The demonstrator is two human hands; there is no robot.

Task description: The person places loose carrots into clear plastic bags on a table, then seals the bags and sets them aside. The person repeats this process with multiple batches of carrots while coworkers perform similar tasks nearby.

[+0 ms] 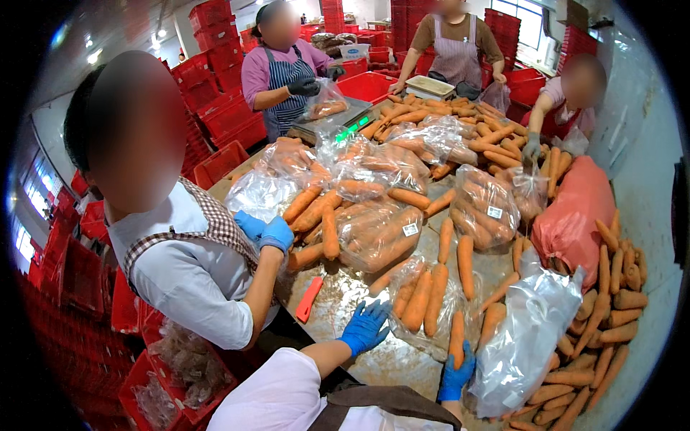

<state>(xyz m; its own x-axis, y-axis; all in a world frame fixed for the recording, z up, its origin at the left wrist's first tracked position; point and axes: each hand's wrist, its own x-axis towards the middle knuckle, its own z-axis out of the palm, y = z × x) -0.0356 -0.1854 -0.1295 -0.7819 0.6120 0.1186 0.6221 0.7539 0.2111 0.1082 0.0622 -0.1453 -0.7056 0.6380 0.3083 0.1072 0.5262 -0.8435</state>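
My left hand, in a blue glove, lies with its fingers spread on the wet metal table, beside the edge of a clear plastic bag. Several carrots are in or on that bag. My right hand, also gloved in blue, is closed around the lower end of an upright-pointing carrot. To its right lies a stack of clear plastic bags. A red-handled tool, perhaps a cutter, lies beyond my left hand. Filled carrot bags with small labels lie farther up the table.
A co-worker in blue gloves stands close on the left; three more people stand across the table. A red mesh sack and a carrot heap lie at the right. A scale sits at the far left. Red crates stand below left.
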